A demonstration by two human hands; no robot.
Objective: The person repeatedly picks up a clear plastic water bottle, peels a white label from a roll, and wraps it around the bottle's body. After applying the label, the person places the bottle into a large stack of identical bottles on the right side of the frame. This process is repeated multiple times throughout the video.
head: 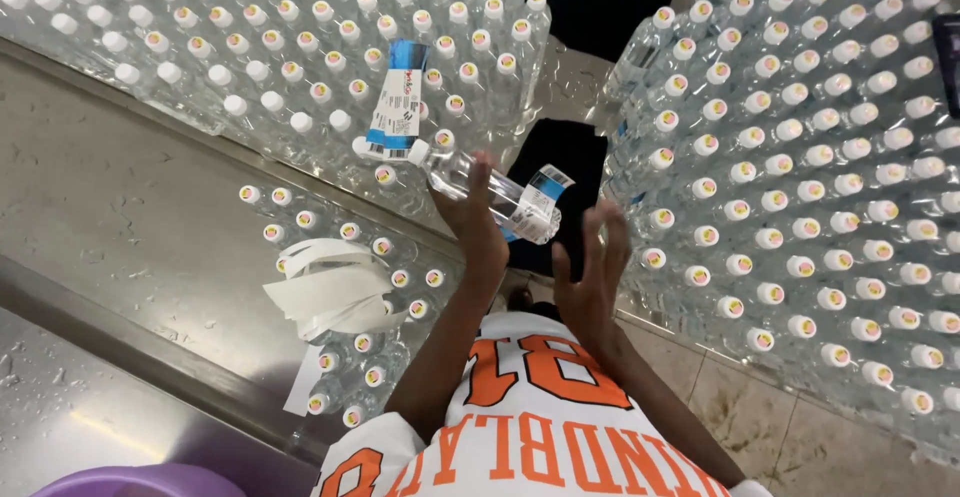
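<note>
- My left hand point(475, 219) has its fingers wrapped round a clear plastic bottle point(487, 186), which lies tilted above the gap between the two bottle blocks, white cap toward the upper left.
- My right hand point(590, 272) is spread open just beside the bottle's base, holding nothing.
- The bottle's blue-and-white label point(543, 197) curls off at one end; I judge it could wrinkle or stick crooked if my palm drags across it.
- The smooth, wet-looking plastic seems slippery; a loose grip might drop it onto the upright bottles point(800, 157) and topple some.
- A loose label point(397, 100) rests on the caps at upper left and could slide off.
- Curled white paper strips point(325, 287) lie on the scuffed steel table point(120, 207).
</note>
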